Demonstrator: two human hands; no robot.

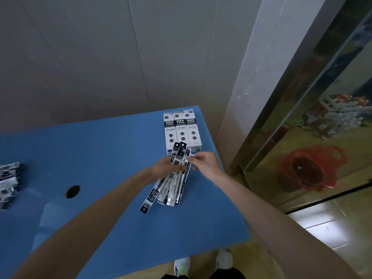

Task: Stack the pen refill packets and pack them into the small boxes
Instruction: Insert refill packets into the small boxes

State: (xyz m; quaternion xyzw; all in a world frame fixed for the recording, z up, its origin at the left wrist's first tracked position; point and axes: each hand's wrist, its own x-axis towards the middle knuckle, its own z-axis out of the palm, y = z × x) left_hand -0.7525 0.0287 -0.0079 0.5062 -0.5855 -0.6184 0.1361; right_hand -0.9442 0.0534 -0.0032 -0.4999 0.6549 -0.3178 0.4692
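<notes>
My left hand [165,167] grips a fanned bundle of long, narrow black-and-white pen refill packets [173,182] around its middle, held over the blue table [100,154]. The bundle's upper ends point toward the boxes; its lower ends splay toward me. My right hand [205,164] pinches the upper edge of the bundle with thumb and fingers. Just beyond the hands, three white and black small boxes [182,130] lie side by side near the table's far right corner. Whether their near ends are open is hidden by the packets.
A heap of more refill packets [9,184] lies at the left edge of the table. A round dark hole [73,191] is in the tabletop. A reflective metal door [322,117] stands to the right, the wall behind. My shoes [201,262] show below the table's front edge.
</notes>
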